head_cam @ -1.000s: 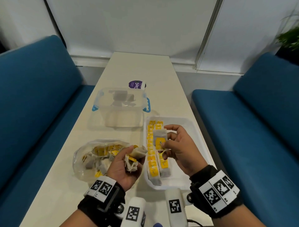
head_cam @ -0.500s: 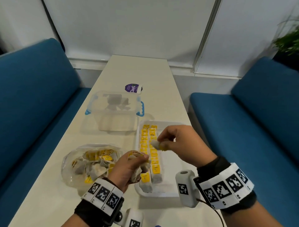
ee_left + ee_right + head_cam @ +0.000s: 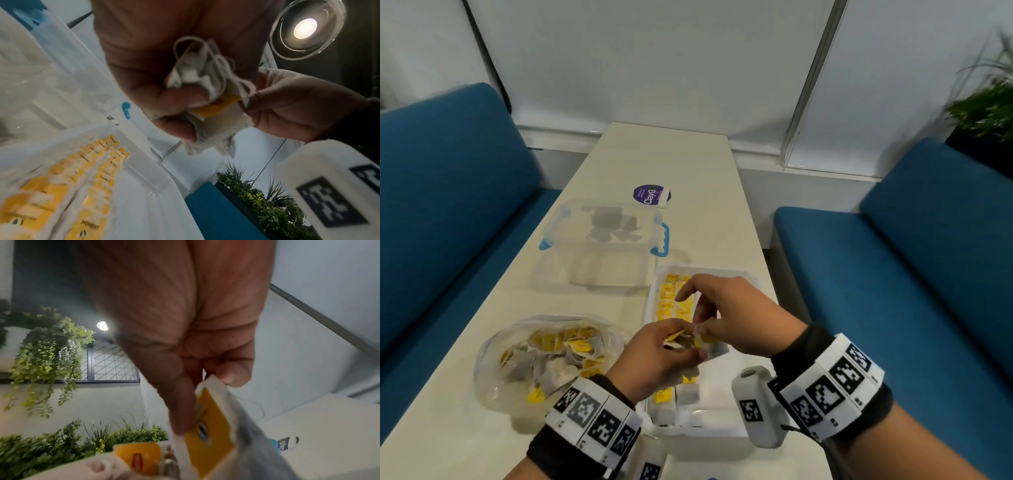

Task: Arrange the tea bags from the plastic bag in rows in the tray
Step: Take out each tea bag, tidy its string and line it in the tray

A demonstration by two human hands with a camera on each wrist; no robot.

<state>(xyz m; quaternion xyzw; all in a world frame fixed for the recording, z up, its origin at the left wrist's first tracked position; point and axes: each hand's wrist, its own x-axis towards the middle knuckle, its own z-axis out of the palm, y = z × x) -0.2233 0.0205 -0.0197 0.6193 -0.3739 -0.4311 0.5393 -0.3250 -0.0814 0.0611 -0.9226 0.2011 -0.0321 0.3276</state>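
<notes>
Hands met above the near half of the white tray [image 3: 751, 284]. The left hand [image 3: 654, 359] clutched a small bunch of tea bags [image 3: 683, 342], fingers curled round them, strings looping loose against the palm in the left wrist view. The right hand [image 3: 736, 315] pinched the top edge of 1 tea bag [image 3: 211, 418] from that bunch between thumb and fingertip; its yellow tag faced the right wrist camera and its long axis ran roughly down from the pinch, the gauze end hanging below.

In the tray, 2 rows of tea bags [image 3: 674, 305] lay side by side along its left part, each row running from near to far, yellow tags upward and overlapping like shingles. The right part of the tray floor showed bare white.

Left of the tray on the bench [image 3: 671, 154] sat the clear plastic bag [image 3: 517, 363], mouth open, holding a loose heap of tea bags pointing every way. Farther along stood a clear box [image 3: 602, 246] with blue clips, some grey pieces inside, and beyond it a round purple lid [image 3: 650, 195]. Blue seats [image 3: 441, 205] flanked the bench on both sides.
</notes>
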